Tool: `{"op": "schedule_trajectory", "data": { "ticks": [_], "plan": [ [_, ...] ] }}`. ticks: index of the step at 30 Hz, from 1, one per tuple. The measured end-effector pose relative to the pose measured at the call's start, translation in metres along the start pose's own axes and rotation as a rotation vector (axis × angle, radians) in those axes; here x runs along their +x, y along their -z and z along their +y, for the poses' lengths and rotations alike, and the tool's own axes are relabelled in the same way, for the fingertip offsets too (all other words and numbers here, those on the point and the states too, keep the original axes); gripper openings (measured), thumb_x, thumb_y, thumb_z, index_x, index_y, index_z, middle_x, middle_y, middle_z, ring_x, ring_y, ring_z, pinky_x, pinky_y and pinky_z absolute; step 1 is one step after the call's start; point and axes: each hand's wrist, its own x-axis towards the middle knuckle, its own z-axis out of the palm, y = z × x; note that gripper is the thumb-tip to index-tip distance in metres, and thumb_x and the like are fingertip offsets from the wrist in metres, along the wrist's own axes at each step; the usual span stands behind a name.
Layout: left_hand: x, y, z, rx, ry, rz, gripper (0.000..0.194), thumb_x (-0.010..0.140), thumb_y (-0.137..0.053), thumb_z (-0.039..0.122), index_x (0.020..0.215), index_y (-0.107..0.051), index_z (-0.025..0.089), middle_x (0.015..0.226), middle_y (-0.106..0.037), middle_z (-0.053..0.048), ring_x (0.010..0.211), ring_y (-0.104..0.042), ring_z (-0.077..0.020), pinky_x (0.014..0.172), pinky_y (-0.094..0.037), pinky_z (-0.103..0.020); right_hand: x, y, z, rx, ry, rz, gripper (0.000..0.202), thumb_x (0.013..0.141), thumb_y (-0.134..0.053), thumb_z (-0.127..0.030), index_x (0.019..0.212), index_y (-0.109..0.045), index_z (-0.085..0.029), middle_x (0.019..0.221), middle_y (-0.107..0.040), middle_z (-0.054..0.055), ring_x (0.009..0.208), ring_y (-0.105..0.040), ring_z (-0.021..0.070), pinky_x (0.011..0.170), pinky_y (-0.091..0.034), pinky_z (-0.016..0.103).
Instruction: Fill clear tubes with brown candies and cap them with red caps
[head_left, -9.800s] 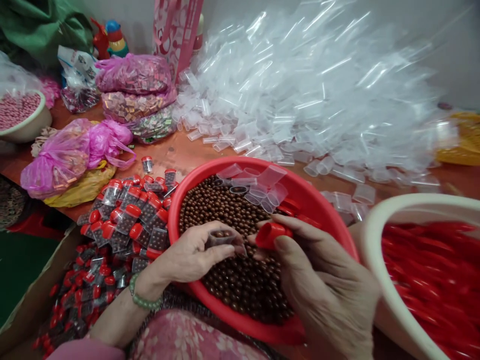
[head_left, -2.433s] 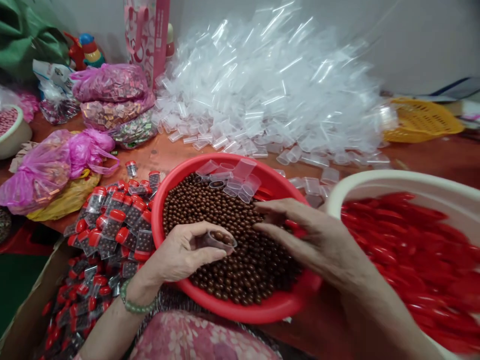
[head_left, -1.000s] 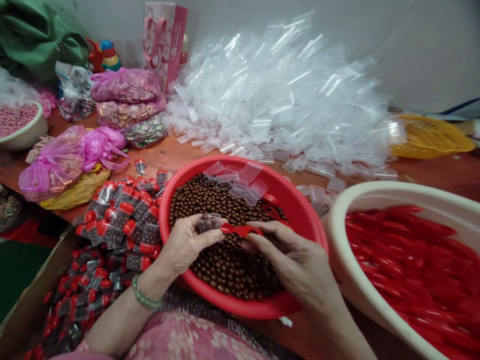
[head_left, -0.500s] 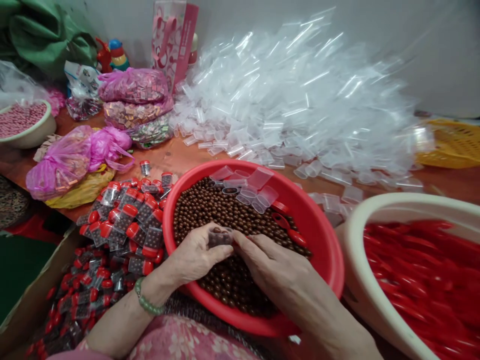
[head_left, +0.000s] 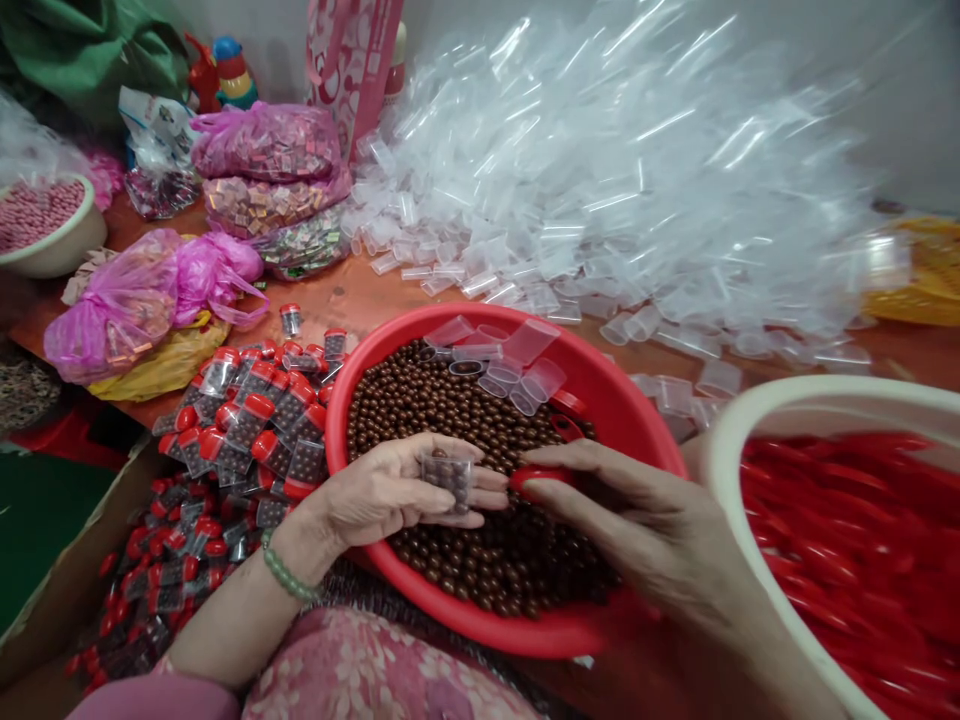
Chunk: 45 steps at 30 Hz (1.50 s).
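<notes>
My left hand (head_left: 397, 492) holds a small clear plastic container (head_left: 448, 482) filled with dark brown balls, the thumb across its front and fingers behind. Pinched between thumb and fingertips of my right hand (head_left: 637, 500) is a red cap (head_left: 538, 478), close to the container but apart from it. Both hands are over a red basin (head_left: 645, 430) of loose brown balls (head_left: 420, 400). Several clear containers (head_left: 529, 345) lie on the balls at its far side, beside a couple of red caps (head_left: 566, 425).
Filled, red-capped containers (head_left: 255, 420) are heaped at left, spilling into a cardboard box (head_left: 90, 560). A white tub (head_left: 727, 440) of red caps stands right. Clear containers (head_left: 570, 180) pile up behind. Pink bags (head_left: 270, 150) and a bowl of pink balls (head_left: 52, 255) sit far left.
My right hand has moved right, away from the container, and now shows a red cap in its fingers. My left hand has turned the container upright. The view has shifted slightly.
</notes>
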Motion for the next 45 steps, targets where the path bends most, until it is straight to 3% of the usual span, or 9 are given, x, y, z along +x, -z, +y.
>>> {"op": "schedule_trajectory", "data": {
  "ticks": [4, 6, 11, 15, 19, 27, 34, 39, 45],
  "plan": [
    [0.000, 0.005, 0.003, -0.124, 0.019, -0.113, 0.049, 0.068, -0.065, 0.006, 0.117, -0.064, 0.012, 0.119, -0.071, -0.016, 0.111, -0.068, -0.0288, 0.096, -0.049, -0.042, 0.005, -0.004, -0.006, 0.332, -0.279, 0.113, 0.027, 0.065, -0.084, -0.046, 0.079, -0.074, -0.025, 0.072, -0.071, -0.001, 0.060, -0.065, 0.0149, 0.056, -0.055, 0.026],
    [0.001, 0.006, 0.004, -0.141, 0.024, -0.131, 0.049, 0.069, -0.063, 0.009, 0.118, -0.064, 0.010, 0.120, -0.071, -0.018, 0.111, -0.068, -0.0293, 0.096, -0.049, -0.042, 0.010, -0.008, -0.012, 0.446, -0.318, 0.115, 0.026, 0.064, -0.086, -0.043, 0.079, -0.074, -0.025, 0.072, -0.072, -0.001, 0.059, -0.065, 0.0137, 0.056, -0.055, 0.025],
    [0.002, 0.005, 0.002, -0.080, 0.032, -0.120, 0.047, 0.072, -0.067, 0.012, 0.119, -0.066, 0.011, 0.122, -0.070, -0.017, 0.106, -0.070, -0.0260, 0.093, -0.052, -0.037, 0.022, -0.020, -0.022, 0.454, -0.170, 0.104, 0.020, 0.069, -0.084, -0.039, 0.082, -0.075, -0.027, 0.075, -0.074, 0.000, 0.064, -0.067, 0.0130, 0.060, -0.056, 0.022],
    [0.003, 0.002, 0.000, 0.022, 0.020, -0.093, 0.041, 0.077, -0.075, 0.020, 0.117, -0.067, 0.014, 0.111, -0.074, -0.015, 0.099, -0.072, -0.0211, 0.090, -0.052, -0.032, 0.030, -0.026, -0.026, 0.386, -0.074, 0.077, 0.015, 0.073, -0.081, -0.037, 0.078, -0.074, -0.025, 0.071, -0.072, 0.000, 0.060, -0.065, 0.0126, 0.054, -0.053, 0.021],
    [0.004, 0.001, -0.002, 0.088, 0.016, -0.076, 0.046, 0.076, -0.080, 0.032, 0.117, -0.067, 0.017, 0.105, -0.075, -0.013, 0.094, -0.072, -0.0196, 0.088, -0.052, -0.030, 0.032, -0.029, -0.027, 0.319, -0.021, 0.030, 0.014, 0.075, -0.079, -0.036, 0.078, -0.073, -0.024, 0.065, -0.068, -0.001, 0.054, -0.060, 0.0115, 0.049, -0.050, 0.021],
    [0.006, 0.005, -0.007, 0.098, -0.005, -0.072, 0.042, 0.075, -0.081, 0.041, 0.104, -0.069, 0.013, 0.091, -0.074, -0.010, 0.082, -0.070, -0.0142, 0.080, -0.053, -0.025, 0.029, -0.023, -0.025, 0.231, 0.034, -0.135, 0.014, 0.083, -0.071, -0.036, 0.086, -0.073, -0.022, 0.072, -0.072, 0.001, 0.059, -0.065, 0.0140, 0.051, -0.053, 0.022],
    [0.006, 0.002, -0.007, 0.048, -0.007, 0.003, 0.046, 0.069, -0.086, 0.038, 0.105, -0.069, 0.015, 0.094, -0.073, -0.008, 0.086, -0.070, -0.0157, 0.080, -0.053, -0.027, 0.028, -0.004, -0.013, 0.120, 0.007, 0.064, 0.013, 0.075, -0.078, -0.035, 0.084, -0.075, -0.026, 0.075, -0.075, 0.001, 0.063, -0.068, 0.0158, 0.058, -0.056, 0.026],
    [0.007, 0.000, -0.006, 0.075, -0.022, 0.059, 0.046, 0.067, -0.087, 0.038, 0.105, -0.071, 0.016, 0.094, -0.074, -0.008, 0.086, -0.070, -0.0145, 0.081, -0.052, -0.026, 0.021, -0.021, -0.022, 0.254, -0.088, 0.206, 0.011, 0.076, -0.079, -0.034, 0.084, -0.075, -0.029, 0.080, -0.075, -0.001, 0.070, -0.070, 0.0159, 0.062, -0.058, 0.026],
    [0.009, -0.002, -0.007, 0.114, -0.061, 0.054, 0.044, 0.064, -0.088, 0.043, 0.094, -0.073, 0.014, 0.079, -0.072, -0.005, 0.074, -0.066, -0.0118, 0.077, -0.051, -0.024, 0.016, -0.043, -0.031, 0.342, -0.090, 0.076, 0.010, 0.081, -0.075, -0.034, 0.085, -0.073, -0.025, 0.077, -0.071, 0.000, 0.055, -0.064, 0.0123, 0.051, -0.056, 0.025]
  ]
}}
